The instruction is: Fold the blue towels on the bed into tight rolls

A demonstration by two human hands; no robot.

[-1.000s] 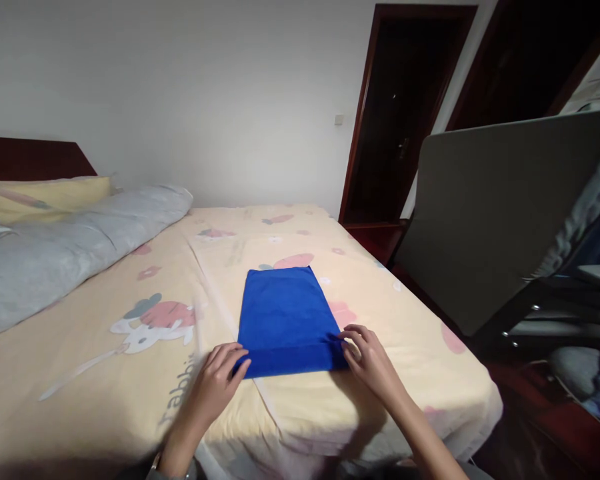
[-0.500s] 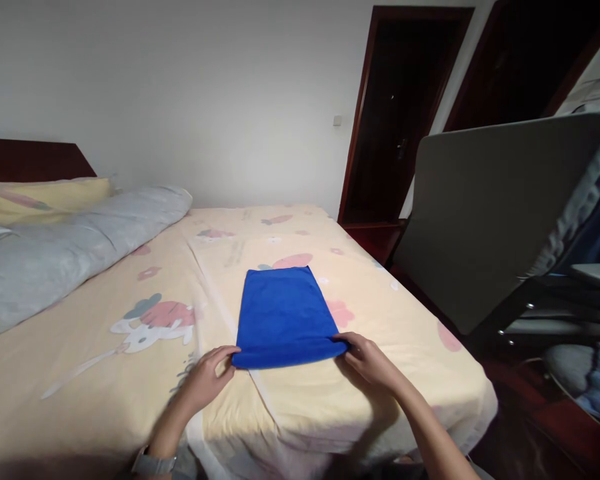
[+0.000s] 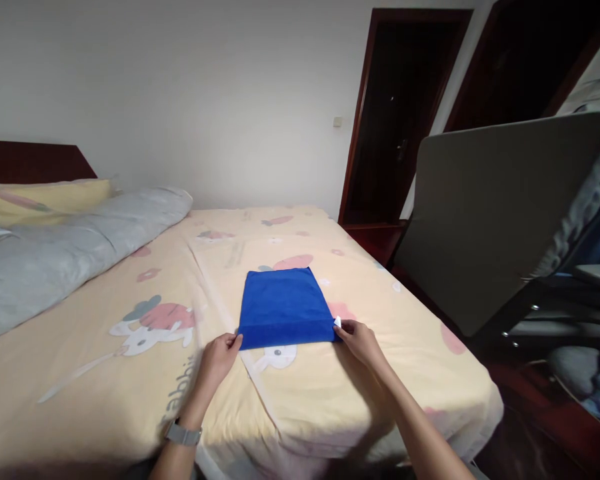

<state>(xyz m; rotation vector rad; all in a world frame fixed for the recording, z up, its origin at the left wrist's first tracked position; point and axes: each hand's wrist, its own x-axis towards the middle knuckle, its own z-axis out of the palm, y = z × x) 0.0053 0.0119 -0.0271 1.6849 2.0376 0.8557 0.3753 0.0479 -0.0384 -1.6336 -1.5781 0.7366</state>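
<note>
A blue cloth [image 3: 286,300] lies flat on the bed, its near edge turned over into a band that runs across its width. My left hand [image 3: 221,357] pinches the near left corner of that band between thumb and fingers. At the near right corner, my right hand [image 3: 359,340] grips the cloth in the same way. A small white tag [image 3: 337,321] sticks up beside the right fingertips. The left wrist wears a grey band [image 3: 183,433].
The bed [image 3: 420,360] has a yellow printed sheet. A grey rolled quilt [image 3: 90,237] and a yellow pillow [image 3: 55,200] lie at the left. A large grey panel [image 3: 490,220] stands right of the bed, near a dark door [image 3: 405,120].
Both hands have moved away from me with the cloth's near edge, so the cloth is shorter. The folded band now lies flatter, and a white tag and a printed rabbit have come into sight.
</note>
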